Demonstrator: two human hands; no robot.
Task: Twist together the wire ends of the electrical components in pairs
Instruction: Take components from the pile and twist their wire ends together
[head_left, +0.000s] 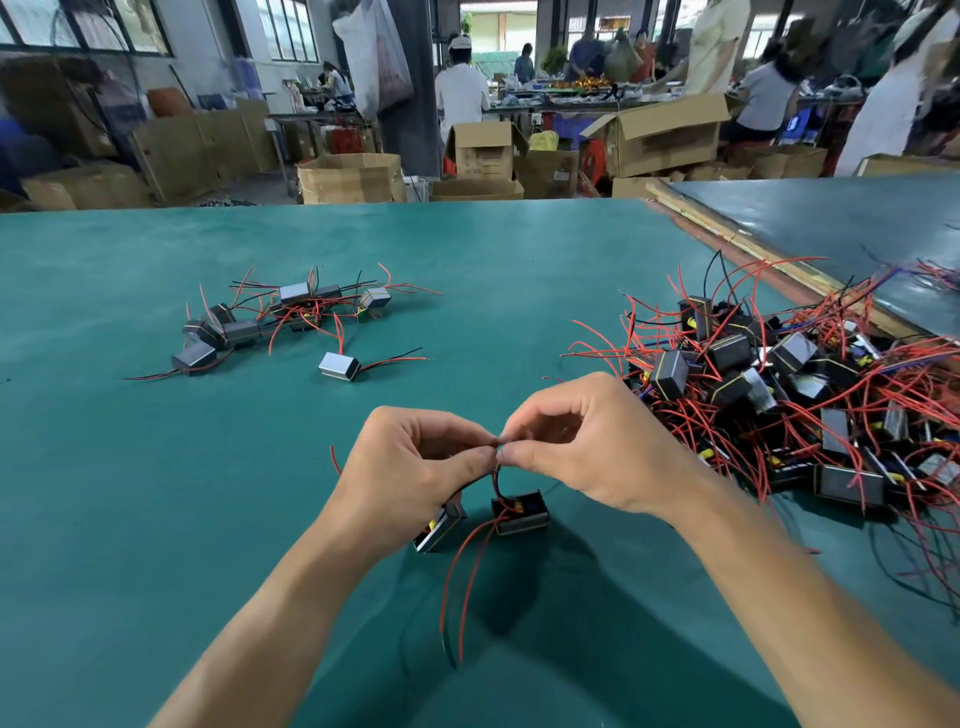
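Wire ends (500, 451) sit pinched between both hands, low centre of view, just above the tabletop (156, 493).

Handling, my guess:
- The leads are thin, soft and a bit springy.
- The bare tips look fine enough to fray or snap if over-twisted.
- Best hold is right at the stripped tips, thumb against forefinger, close to the joint.
- The whole thing is probably light, as the blocks are small.

Left hand (415, 467) has curled fingers, with thumb and forefinger clamped on the ends from the left. Right hand (587, 452) pinches the same spot from the right, and the fingertips of both hands touch.

Leads are red and black insulated, with a short bare bit at the pinch. It is too small to tell if they are twisted yet.

Left component (441, 525) is tilted, half under the left hand. Right component (521, 512) is just beside it, a dark block with a metal band and yellow and red on top. I cannot tell if either is resting or lifted.

Spare red leads (467, 582) trail toward the viewer.

Loose cluster (280, 317) of components lies far left, with a single unit (340, 365) near it. Big tangled pile (779, 389) sits on the right, near the right hand.
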